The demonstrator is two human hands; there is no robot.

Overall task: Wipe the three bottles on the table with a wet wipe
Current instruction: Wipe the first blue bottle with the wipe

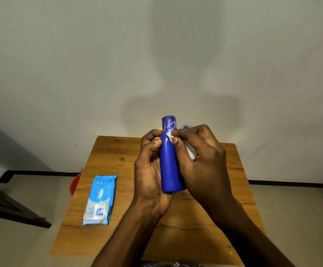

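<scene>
**Bottle held above table, wipe against its neck**

Bottle count in plain sight: one. The blue bottle [170, 160] is held upright above the wooden table [118, 155], clear of the surface, cap end up and away from the person. White lines mark its upper part near the cap.

Left hand [149, 170]: cradles the bottle from the left side, palm against the body, thumb and fingers curled round the neck region. Grip is closed on the bottle.

Right hand [201, 155]: fingers bunched together round one white wet wipe [189, 151], pressing a corner of it to the bottle's right shoulder just below the cap. Most of the wipe is hidden inside the hand.

Behind the right hand, one small blue tip [185, 127] shows above the knuckles; what it belongs to cannot be told. One small orange-yellow speck [160, 128] shows just left of the bottle, behind the left fingers; also unidentifiable.

One pack of wipes [100, 200], light blue with a white flap label, lies flat on the table's left side, well apart from the hands.

One red round object [75, 185] sits on the floor, partly hidden under the table's left edge. A dark piece of furniture [8, 205] stands at far left. Pale wall [80, 54] behind, with a dark skirting strip.
</scene>
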